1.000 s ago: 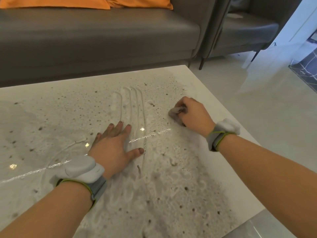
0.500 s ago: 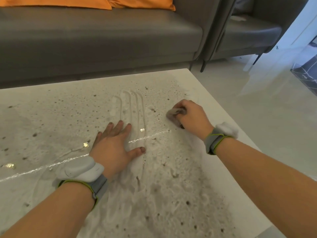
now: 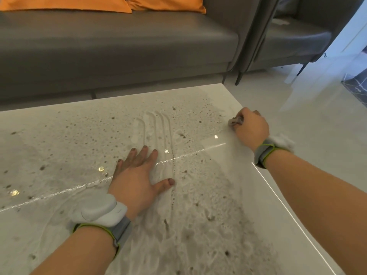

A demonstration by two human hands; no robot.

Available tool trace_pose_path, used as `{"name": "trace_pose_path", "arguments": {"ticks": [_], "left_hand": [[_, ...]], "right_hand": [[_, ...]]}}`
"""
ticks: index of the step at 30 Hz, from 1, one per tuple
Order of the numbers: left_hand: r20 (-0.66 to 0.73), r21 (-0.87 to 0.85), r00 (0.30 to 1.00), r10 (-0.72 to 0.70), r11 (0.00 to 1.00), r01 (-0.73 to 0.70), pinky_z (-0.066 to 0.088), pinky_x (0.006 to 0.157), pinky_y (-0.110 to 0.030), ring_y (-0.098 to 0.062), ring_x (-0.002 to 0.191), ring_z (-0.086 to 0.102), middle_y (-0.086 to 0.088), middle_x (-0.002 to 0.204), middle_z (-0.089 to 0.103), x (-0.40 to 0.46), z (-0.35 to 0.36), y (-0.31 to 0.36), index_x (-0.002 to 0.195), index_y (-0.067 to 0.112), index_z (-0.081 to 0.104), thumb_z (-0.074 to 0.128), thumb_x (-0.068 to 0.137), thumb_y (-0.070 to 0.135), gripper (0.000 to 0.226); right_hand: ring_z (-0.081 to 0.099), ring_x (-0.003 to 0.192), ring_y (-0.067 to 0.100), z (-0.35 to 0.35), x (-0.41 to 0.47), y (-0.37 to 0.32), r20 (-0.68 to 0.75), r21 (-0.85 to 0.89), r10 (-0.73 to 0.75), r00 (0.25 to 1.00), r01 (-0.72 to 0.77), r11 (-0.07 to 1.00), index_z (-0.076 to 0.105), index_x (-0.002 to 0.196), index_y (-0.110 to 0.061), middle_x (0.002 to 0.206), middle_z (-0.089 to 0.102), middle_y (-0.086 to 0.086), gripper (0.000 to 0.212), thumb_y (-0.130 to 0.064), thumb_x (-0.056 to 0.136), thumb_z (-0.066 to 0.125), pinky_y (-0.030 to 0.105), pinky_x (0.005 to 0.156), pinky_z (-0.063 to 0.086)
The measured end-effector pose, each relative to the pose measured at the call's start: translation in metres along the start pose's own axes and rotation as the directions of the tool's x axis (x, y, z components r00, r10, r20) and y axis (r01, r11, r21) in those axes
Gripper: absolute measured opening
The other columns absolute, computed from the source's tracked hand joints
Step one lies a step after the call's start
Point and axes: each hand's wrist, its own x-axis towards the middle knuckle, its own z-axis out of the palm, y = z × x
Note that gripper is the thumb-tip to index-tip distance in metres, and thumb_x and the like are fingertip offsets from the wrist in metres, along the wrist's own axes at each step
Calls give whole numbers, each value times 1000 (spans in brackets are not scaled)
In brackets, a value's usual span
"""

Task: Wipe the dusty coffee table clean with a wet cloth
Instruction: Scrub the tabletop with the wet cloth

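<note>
Glossy white coffee table (image 3: 248, 195) under gritty matt dust; crumpled grey cloth (image 3: 235, 121); smooth leather-like sofa (image 3: 119, 40).

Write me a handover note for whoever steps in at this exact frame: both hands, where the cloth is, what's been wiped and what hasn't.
Left hand: flat, fingers spread, resting on the dusty table near the middle.
Right hand: gripping the bunched cloth, pressed on the table by its far right corner.
Done: a clean, glossy patch just near of the cloth, running along the right edge.
Left: nearly everything else. Dust and dark specks cover the middle, left and near side; finger streaks mark the dust beyond the left hand.
</note>
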Motion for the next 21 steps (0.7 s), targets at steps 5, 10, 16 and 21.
{"name": "trace_pose_path", "arguments": {"ticks": [5,10,16,21], "left_hand": [[-1,-1,1000,-2,1000,2,5,120,-45,-16,148,-5,11,161,0,1,0,0,150,40,7,23,65,90,100],[7,-20,1000,5,1000,-5,2,120,-43,-14,148,-8,12,161,-1,1,-1,-1,150,40,5,26,66,90,99],[-16,-41,1000,-6,999,6,-2,119,-41,-13,148,-8,13,161,-1,20,-3,-5,150,41,7,30,69,87,95],[-18,-34,1000,-9,999,8,-1,119,-42,-13,148,-7,14,161,-1,37,-5,-11,150,41,6,27,66,89,99]], "right_hand": [[56,102,28,14,-31,-36,57,187,-320,946,305,934,64,108,-19,108,59,9,23,-19,85,63,35,88,46],[59,93,26,1,-13,-30,-1,289,-332,943,318,903,68,99,-16,100,62,11,18,-18,81,67,31,85,47],[53,109,37,9,17,-12,-10,94,120,993,-119,989,60,115,-9,119,56,21,29,-15,88,53,39,91,48],[58,103,23,24,-23,-52,49,306,-387,921,355,883,66,110,-15,110,62,7,24,-13,86,64,34,91,46]]}}
